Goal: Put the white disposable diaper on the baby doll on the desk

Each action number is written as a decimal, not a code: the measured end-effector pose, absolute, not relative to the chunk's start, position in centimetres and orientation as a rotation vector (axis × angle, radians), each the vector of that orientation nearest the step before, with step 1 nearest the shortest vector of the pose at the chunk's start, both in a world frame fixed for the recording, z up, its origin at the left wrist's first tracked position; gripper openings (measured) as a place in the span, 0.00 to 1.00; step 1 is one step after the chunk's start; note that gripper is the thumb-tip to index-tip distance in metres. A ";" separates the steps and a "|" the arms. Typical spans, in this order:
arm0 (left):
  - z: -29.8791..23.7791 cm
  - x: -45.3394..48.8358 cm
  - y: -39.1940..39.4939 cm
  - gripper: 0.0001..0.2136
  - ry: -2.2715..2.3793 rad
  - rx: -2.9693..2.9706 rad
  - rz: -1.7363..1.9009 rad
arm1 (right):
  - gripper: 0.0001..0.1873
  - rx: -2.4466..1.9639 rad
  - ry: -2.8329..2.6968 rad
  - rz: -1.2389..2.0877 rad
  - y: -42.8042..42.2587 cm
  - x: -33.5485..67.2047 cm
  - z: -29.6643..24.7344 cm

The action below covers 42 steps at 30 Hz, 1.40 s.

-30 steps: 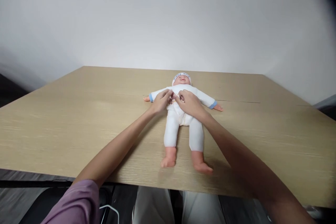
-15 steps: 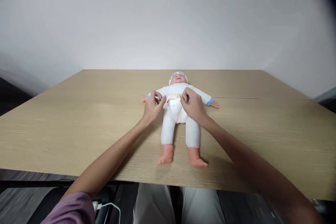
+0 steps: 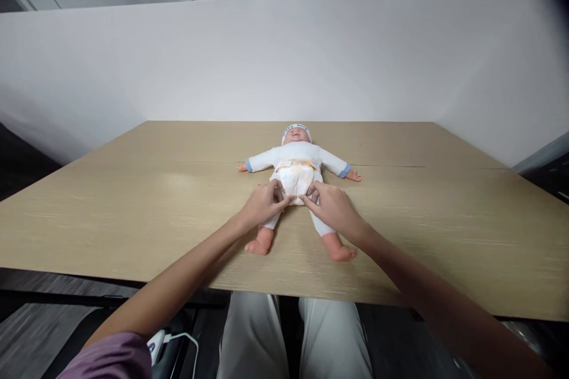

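A baby doll in a white suit with blue cuffs and a white cap lies on its back, feet toward me, legs spread. Around its hips is a white diaper with an orange-patterned waistband. My left hand pinches the diaper's lower edge at the doll's left-of-picture leg, thumb pointing inward. On the other side my right hand has its fingers closed on the matching edge near the crotch. Both thumbs almost meet at the bottom of the diaper. The fingers partly cover the doll's thighs.
The doll lies on a wide wooden table with a long seam across it. A white partition rises behind the table and along its sides. Below the near edge, a white device with a cable lies beside my leg.
Both hands have moved from the diaper's waistband down toward me to its leg edges. The doll's legs are now spread wider, and its feet are farther apart.
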<state>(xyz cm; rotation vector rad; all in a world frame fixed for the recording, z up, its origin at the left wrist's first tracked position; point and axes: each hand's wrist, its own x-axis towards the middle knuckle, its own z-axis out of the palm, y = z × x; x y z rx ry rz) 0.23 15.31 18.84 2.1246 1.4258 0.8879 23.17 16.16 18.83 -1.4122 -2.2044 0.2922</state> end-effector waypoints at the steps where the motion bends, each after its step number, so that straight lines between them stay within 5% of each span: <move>1: 18.9 0.4 15.5 0.17 1.441 2.121 0.881 | 0.12 -1.410 -2.213 0.275 16.1 22.9 18.7; 8: 18.1 0.5 15.8 0.20 1.425 2.161 0.890 | 0.08 -1.299 -2.218 0.210 14.5 22.0 17.7; 16: 17.4 -0.1 15.7 0.12 1.327 2.165 1.026 | 0.02 -1.209 -2.115 0.320 14.2 22.2 17.4; 33: 17.1 0.0 15.9 0.12 1.374 2.092 1.005 | 0.10 -1.259 -1.976 0.497 15.1 21.7 16.4; 42: 16.6 0.1 16.7 0.25 1.197 1.620 1.166 | 0.22 -1.334 -1.707 0.719 16.0 22.6 17.1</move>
